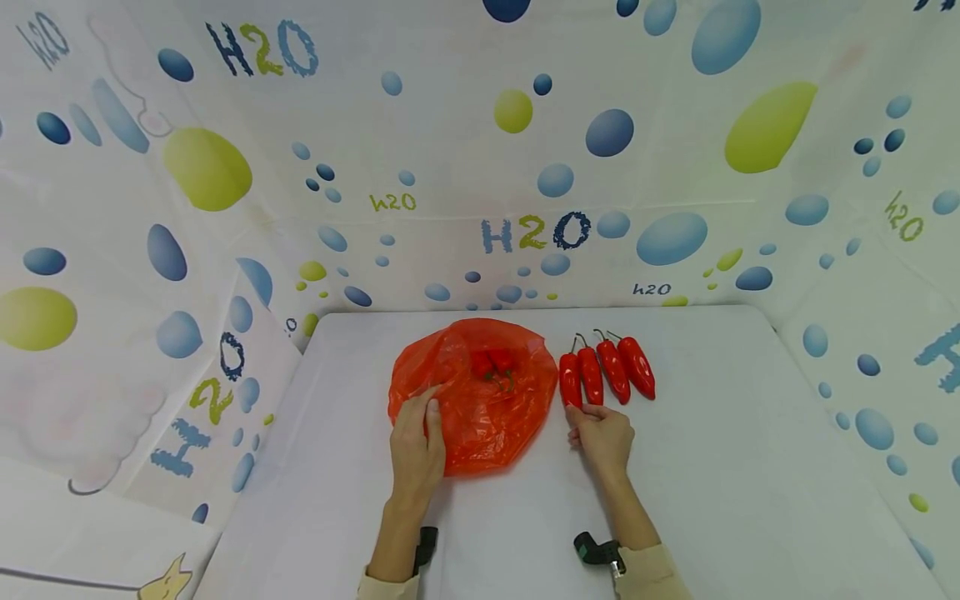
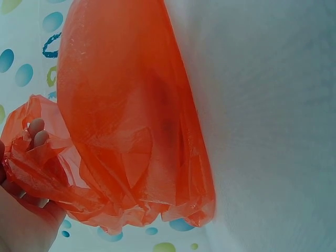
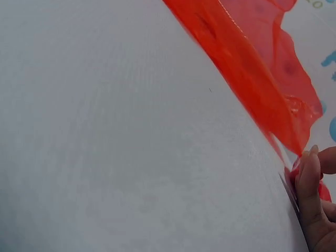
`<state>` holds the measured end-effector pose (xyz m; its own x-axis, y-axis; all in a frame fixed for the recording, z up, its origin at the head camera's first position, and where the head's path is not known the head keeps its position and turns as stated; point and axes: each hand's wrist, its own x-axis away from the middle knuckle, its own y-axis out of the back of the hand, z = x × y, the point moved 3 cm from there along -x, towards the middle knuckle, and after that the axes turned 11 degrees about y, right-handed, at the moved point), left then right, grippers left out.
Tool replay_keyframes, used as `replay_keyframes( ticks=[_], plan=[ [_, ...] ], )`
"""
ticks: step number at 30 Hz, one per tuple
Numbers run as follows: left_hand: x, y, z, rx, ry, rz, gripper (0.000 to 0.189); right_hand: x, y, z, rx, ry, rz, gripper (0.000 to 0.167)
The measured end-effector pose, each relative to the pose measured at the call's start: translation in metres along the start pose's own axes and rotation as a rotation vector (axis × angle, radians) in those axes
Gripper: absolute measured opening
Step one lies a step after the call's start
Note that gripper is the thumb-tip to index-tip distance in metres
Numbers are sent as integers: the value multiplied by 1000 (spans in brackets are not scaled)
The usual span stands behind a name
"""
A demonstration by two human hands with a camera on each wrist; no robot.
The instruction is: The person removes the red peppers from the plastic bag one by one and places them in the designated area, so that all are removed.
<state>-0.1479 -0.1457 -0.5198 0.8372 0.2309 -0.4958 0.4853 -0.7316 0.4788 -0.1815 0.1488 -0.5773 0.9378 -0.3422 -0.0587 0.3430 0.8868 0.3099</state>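
A thin red-orange plastic bag point(image 1: 480, 433) lies spread on the white table, its mouth open. Red peppers point(image 1: 492, 362) with green stems show inside it. My left hand point(image 1: 417, 446) holds the bag's left side; in the left wrist view the fingers point(image 2: 41, 137) are curled into the crumpled film. To the right of the bag, several glossy red chili peppers point(image 1: 613, 371) lie side by side, stems pointing away. With thumb and fingers, my right hand point(image 1: 604, 437) pinches the lower tip of the leftmost chili pepper point(image 1: 570, 379), which lies right beside the bag's edge.
The white table point(image 1: 735, 467) extends to both sides and in front of the bag. Behind it rises a white curtain point(image 1: 442, 242) printed with blue and green drops and H2O lettering, which also hangs along both sides. Dark camera mounts point(image 1: 596, 550) sit at the wrists.
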Motion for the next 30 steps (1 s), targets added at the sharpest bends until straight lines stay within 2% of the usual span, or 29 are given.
replay_keyframes(
  ticks=[10, 15, 26, 30],
  plan=[
    [1, 2, 2, 0, 2, -8, 30, -8, 7, -4, -37, -31, -57, 36],
    [0, 2, 2, 7, -8, -15, 30, -10, 5, -8, -20, -37, -54, 36],
    [1, 0, 6, 14, -16, -18, 31, -6, 9, -2, 8, -106, 70, 43],
    [0, -1, 7, 20, -12, -13, 30, -5, 9, -1, 0, -93, 84, 42]
  ],
)
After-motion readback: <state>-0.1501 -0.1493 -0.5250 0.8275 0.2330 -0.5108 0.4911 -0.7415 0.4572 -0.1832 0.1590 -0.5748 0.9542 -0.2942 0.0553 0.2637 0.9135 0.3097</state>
